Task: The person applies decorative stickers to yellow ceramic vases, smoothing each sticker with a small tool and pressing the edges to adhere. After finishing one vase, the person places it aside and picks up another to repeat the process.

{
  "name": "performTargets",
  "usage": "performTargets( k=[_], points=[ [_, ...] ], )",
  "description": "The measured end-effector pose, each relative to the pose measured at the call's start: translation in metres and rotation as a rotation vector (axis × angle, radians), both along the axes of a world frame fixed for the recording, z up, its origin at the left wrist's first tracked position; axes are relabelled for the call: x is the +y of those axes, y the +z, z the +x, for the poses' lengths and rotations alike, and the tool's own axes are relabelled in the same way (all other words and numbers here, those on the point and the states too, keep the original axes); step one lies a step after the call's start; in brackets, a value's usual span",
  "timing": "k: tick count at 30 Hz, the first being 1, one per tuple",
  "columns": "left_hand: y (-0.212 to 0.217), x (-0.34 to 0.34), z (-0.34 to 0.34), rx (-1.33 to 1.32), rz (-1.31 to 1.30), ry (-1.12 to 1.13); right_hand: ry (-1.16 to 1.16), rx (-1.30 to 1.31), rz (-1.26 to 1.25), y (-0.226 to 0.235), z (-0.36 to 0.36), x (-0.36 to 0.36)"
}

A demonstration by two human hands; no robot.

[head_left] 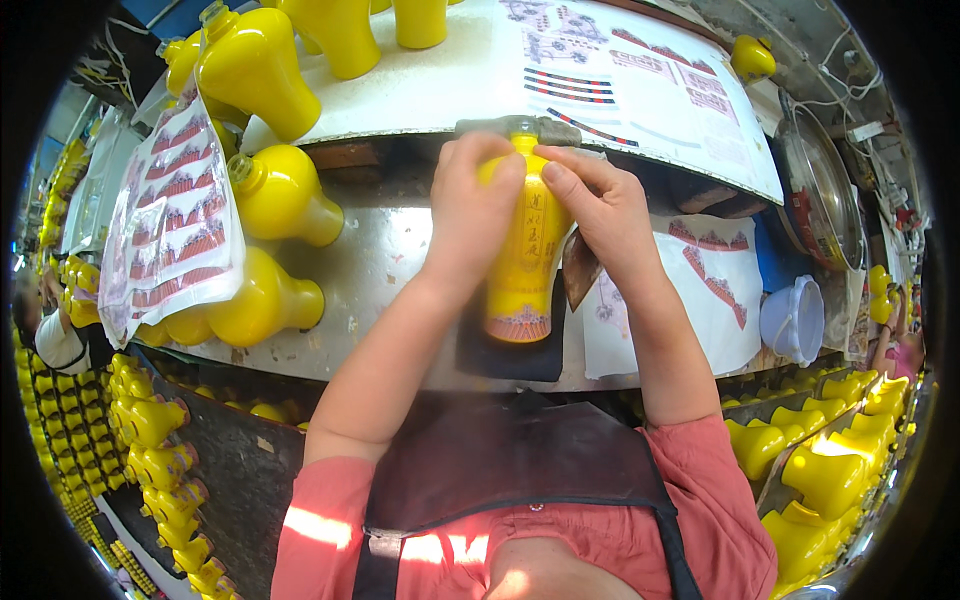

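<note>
- Here's the yellow bottle (512,270) on a dark cloth (510,365), neck pointing far: lettering (533,225) and base band (518,322) look done; underside, can't tell.
- It's between the left hand (470,190), curled round its shoulder, and the half-open right hand (605,205), thumb and fingers touching it.
- Near right, a patterned sheet (718,300), apparently left to use.

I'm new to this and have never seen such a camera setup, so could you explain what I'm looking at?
There is no machine here, only two bare hands: the left hand and the right hand. The single picture comes from a fisheye camera worn on the head, looking down, so straight edges bend near the rim. Both hold a yellow bottle near its neck, with a dark pad beneath. On the worktable, other bottles are to the left and a printed sheet is to the right.
</note>
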State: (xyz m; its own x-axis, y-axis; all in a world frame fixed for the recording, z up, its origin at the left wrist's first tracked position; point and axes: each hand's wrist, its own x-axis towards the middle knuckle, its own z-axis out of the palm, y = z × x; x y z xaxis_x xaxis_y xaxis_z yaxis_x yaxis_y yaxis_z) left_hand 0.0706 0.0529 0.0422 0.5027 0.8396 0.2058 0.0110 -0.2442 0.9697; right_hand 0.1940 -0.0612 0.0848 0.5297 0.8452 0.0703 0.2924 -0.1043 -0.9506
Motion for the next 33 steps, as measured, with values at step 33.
performTargets(
  k=[33],
  points=[
    [-0.017, -0.013, -0.016, -0.110, -0.005, -0.121, -0.004, 0.120, -0.040, -0.004, 0.016, -0.002]
  ],
)
